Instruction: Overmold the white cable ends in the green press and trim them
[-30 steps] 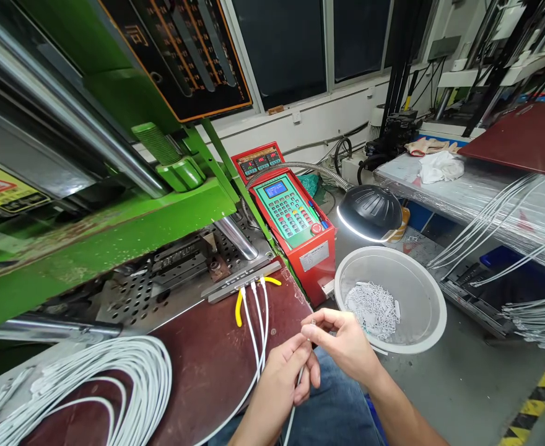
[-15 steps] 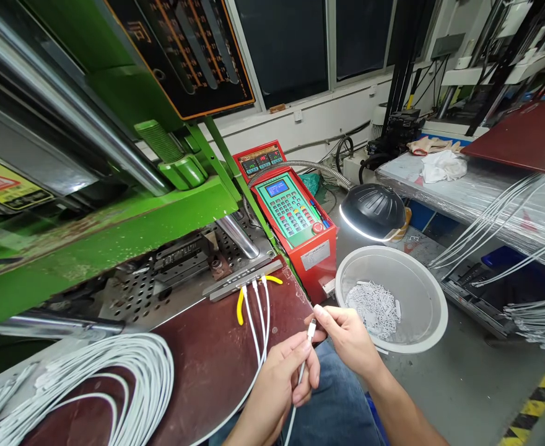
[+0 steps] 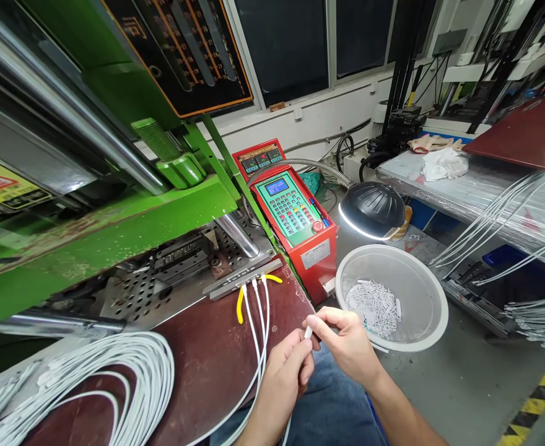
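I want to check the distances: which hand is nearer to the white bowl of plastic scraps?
Right. The right hand is just beside the white bowl, near its rim; the left hand is farther away, over the lap.

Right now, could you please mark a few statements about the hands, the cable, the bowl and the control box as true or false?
1. Both hands pinch the white connector between them. True: the left hand and the right hand meet on it.
2. The bowl holds nothing. False: white scraps lie in it.
3. Three white cables run from the metal fixture across the brown board. True.
4. The control box is blue. False: it is red with a green keypad.
5. The lamp stands left of the control box. False: it stands to its right, lit, behind the bowl.
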A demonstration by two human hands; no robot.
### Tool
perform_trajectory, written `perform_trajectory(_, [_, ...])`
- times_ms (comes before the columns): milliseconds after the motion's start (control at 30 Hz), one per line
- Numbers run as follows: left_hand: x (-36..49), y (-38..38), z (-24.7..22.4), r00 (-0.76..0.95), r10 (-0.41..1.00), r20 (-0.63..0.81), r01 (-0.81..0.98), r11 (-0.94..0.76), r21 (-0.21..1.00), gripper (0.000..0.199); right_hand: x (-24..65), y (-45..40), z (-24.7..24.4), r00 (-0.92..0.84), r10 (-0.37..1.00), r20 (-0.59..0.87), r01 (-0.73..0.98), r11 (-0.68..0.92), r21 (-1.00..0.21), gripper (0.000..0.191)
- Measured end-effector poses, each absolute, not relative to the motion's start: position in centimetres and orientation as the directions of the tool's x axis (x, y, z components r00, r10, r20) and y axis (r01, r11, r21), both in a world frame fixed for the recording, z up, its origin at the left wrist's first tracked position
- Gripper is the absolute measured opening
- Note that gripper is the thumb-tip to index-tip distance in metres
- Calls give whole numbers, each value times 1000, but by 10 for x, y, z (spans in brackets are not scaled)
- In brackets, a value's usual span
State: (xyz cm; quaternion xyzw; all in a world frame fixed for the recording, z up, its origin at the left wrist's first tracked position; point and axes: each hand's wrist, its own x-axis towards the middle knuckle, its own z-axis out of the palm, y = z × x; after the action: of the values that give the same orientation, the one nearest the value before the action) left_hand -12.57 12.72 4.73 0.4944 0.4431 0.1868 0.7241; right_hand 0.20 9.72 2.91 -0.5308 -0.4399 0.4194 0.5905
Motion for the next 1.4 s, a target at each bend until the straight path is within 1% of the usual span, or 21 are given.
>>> perform_trajectory(133, [-127,126,41,515,750,-415,206,362,909,24,1,97,29,249,965,83,-40,96,-995,32])
perform_trajectory(267, [-130,125,38,529,751,-395,232,320,919,22,1,98,27,239,969,65,-77,86,-993,30])
perform_trajectory(567, [-131,126,38,535,767,-353,284,230,931,28,1,98,28,222,974,52,-99,76,-992,32])
perform_trajectory(833, [-131,126,39,533,761,-369,271,260,927,27,-1,98,27,212,977,35,-125,62,-990,33])
perform_trajectory(1000, [-131,126,41,524,776,-350,302,215,929,32,0,98,28,202,979,30,-125,57,-991,34])
perform_trajectory(1400, [-132,126,38,535,773,-342,282,218,934,29,-1,97,28,195,981,22,-121,47,-991,35])
